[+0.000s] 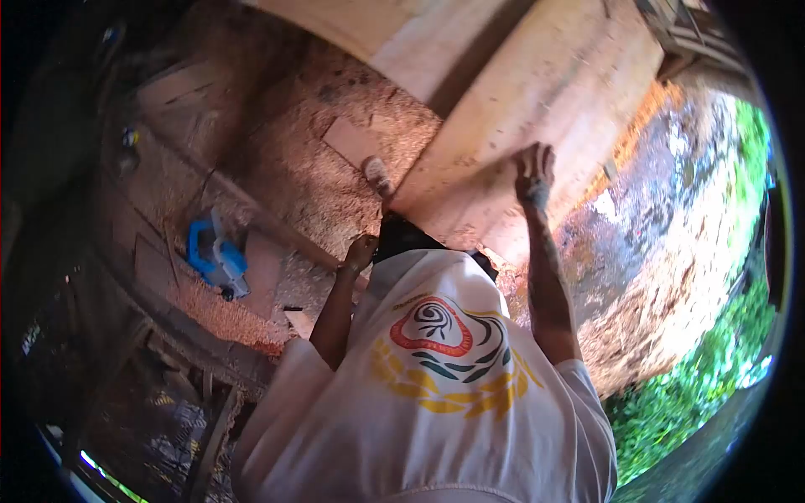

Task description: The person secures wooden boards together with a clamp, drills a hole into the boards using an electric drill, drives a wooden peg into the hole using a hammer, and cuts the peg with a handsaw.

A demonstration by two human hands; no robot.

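My right hand [535,174] lies on a wide, pale wooden board [503,126], its fingers stretched out over the surface. Dark specks and streaks mark the board, which slants from near my waist up to the upper right. My left hand [360,251] is beside my waist with its fingers curled closed; what they hold, if anything, is hidden. Close to it runs a long wooden pole [277,222] or beam edge. One foot [377,174] shows by the board's near left edge, next to a small flat wood piece [348,140].
A blue power tool [220,258] rests on the ground to the left, near wood offcuts [264,268]. Shavings [293,117] cover the ground. Another wooden board [394,38] lies at the top. Bare earth [662,310] and green plants [688,419] are on the right.
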